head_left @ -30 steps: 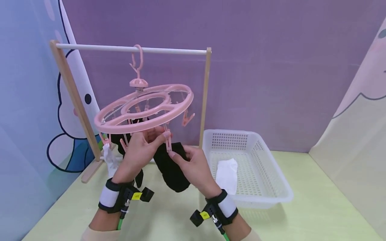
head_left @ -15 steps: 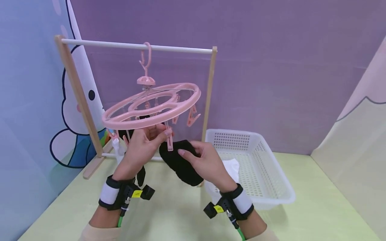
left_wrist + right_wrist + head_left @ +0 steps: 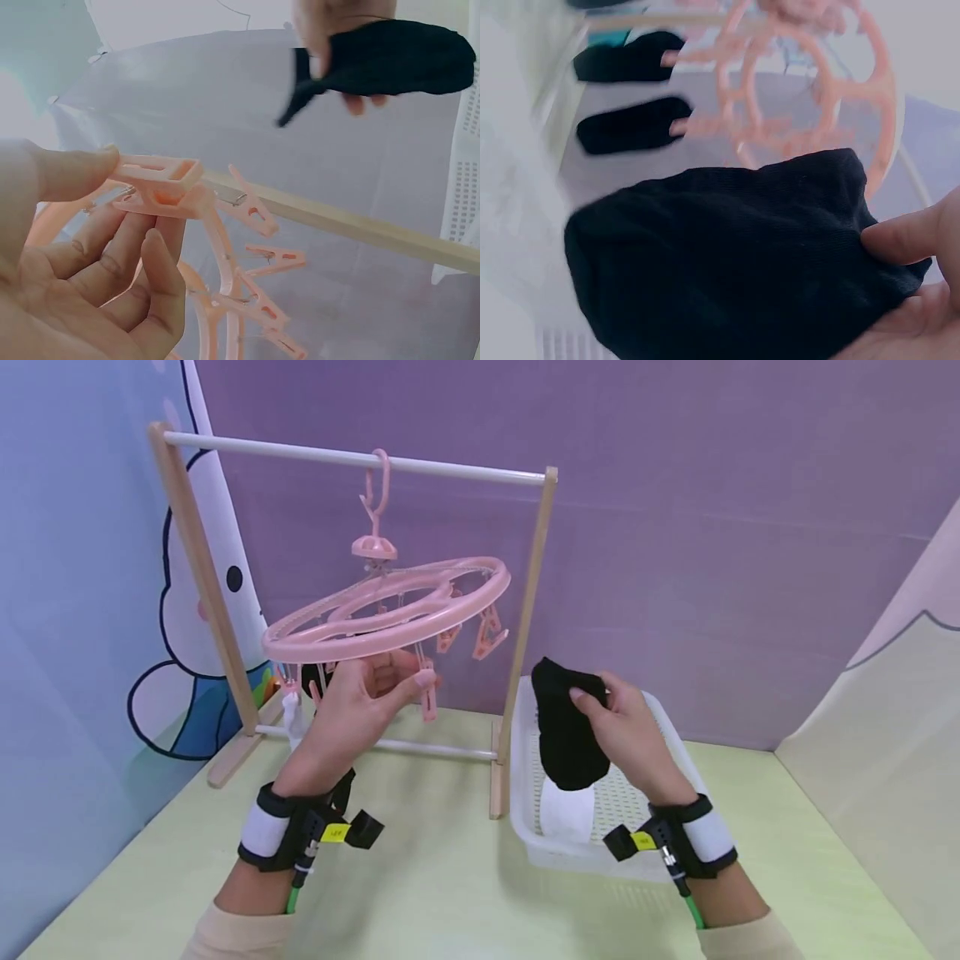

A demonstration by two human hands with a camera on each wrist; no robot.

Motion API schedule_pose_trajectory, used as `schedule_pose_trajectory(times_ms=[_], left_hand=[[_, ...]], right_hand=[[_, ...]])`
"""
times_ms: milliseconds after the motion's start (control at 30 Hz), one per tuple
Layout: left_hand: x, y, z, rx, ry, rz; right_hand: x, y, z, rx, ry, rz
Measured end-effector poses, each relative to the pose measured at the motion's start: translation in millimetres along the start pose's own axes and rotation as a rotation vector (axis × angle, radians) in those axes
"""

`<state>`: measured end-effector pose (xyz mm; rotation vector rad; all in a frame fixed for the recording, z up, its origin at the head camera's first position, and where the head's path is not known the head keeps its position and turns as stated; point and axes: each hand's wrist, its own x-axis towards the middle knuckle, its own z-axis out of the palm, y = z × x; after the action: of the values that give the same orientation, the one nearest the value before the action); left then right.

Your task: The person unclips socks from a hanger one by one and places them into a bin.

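My left hand (image 3: pixel 348 710) pinches a pink clothes peg (image 3: pixel 428 693) between thumb and fingers. The peg dangles from a round pink drying hanger (image 3: pixel 390 631), which is tilted, its right side higher. In the left wrist view nothing sits in the jaws of that clothes peg (image 3: pixel 161 174). Over the basket, my right hand (image 3: pixel 637 743) holds a black sock (image 3: pixel 566 731) by its edge, thumb in front. Seen from the right wrist, the sock (image 3: pixel 720 255) hangs flat and apart from the hanger. Two more black socks (image 3: pixel 634 124) are clipped to the hanger there.
A wooden rack with a white bar (image 3: pixel 465 470) carries the hanger. At its right stands a white plastic basket (image 3: pixel 540 852) with a white cloth item (image 3: pixel 566 814) inside. Another white item (image 3: pixel 292 714) hangs from the hanger's left side. Loose pegs (image 3: pixel 489 633) dangle at its right.
The black sock has come away from the peg and moved right with my right hand, to above the basket. My left hand still pinches the peg. The head view has shifted slightly.
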<state>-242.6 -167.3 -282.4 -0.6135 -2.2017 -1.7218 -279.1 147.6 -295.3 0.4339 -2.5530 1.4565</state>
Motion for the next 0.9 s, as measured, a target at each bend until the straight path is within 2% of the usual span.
schedule_pose_trajectory(times_ms=[167, 433, 567, 700, 800, 900], left_hand=[[-2.0, 4.8, 0.6, 0.014, -0.013, -0.058], [-3.0, 7.3, 1.3, -0.011, -0.012, -0.102], [-2.2, 7.2, 1.3, -0.011, -0.019, -0.101], [-3.0, 8.4, 1.1, -0.027, -0.015, -0.092], [-3.6, 9.3, 0.7, -0.04, -0.012, -0.096], [-4.0, 10.3, -0.1, -0.039, -0.013, -0.099]], right_hand=[[-0.1, 22.8, -23.0, -0.129, -0.052, 0.074], [-5.8, 55.9, -35.9, -0.224, -0.142, 0.164], [-4.9, 71.8, -41.2, -0.193, -0.238, 0.235], [-0.6, 85.1, -44.7, -0.103, -0.351, 0.329], [3.2, 93.0, -45.6, -0.046, -0.412, 0.372], [8.4, 101.0, -48.2, -0.041, -0.445, 0.398]])
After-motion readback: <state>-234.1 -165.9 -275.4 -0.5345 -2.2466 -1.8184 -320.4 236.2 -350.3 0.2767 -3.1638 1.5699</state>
